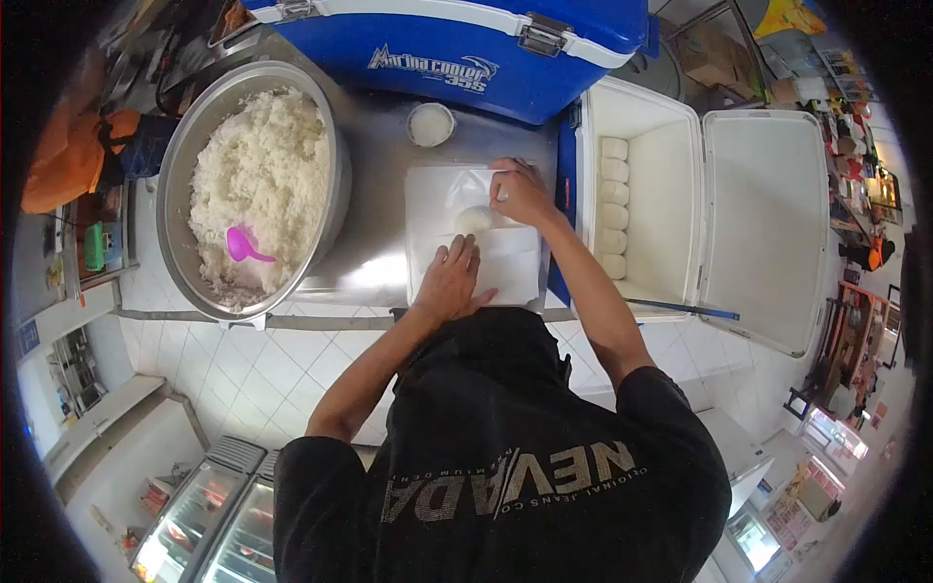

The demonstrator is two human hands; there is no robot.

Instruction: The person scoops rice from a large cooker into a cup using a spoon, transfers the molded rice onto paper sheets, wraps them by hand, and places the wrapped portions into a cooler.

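A stack of white paper sheets (pixel 496 270) lies on the metal table, with a small mound of white rice (pixel 474 221) on the top sheet. My left hand (pixel 449 279) rests flat on the paper, thumb apart, fingertips at the near side of the mound. Beyond and to the right of the rice, my right hand (pixel 522 192) has its fingers curled at the sheet's right side, pinching the paper. Part of the sheet's far edge is hidden under that hand.
At left stands a large metal basin of rice (pixel 258 175) holding a pink scoop (pixel 247 245). A small bowl (pixel 431 124) sits behind the paper. A closed blue cooler (pixel 457 63) stands at the back. An open cooler (pixel 646 194) at right holds several white bundles (pixel 614 216).
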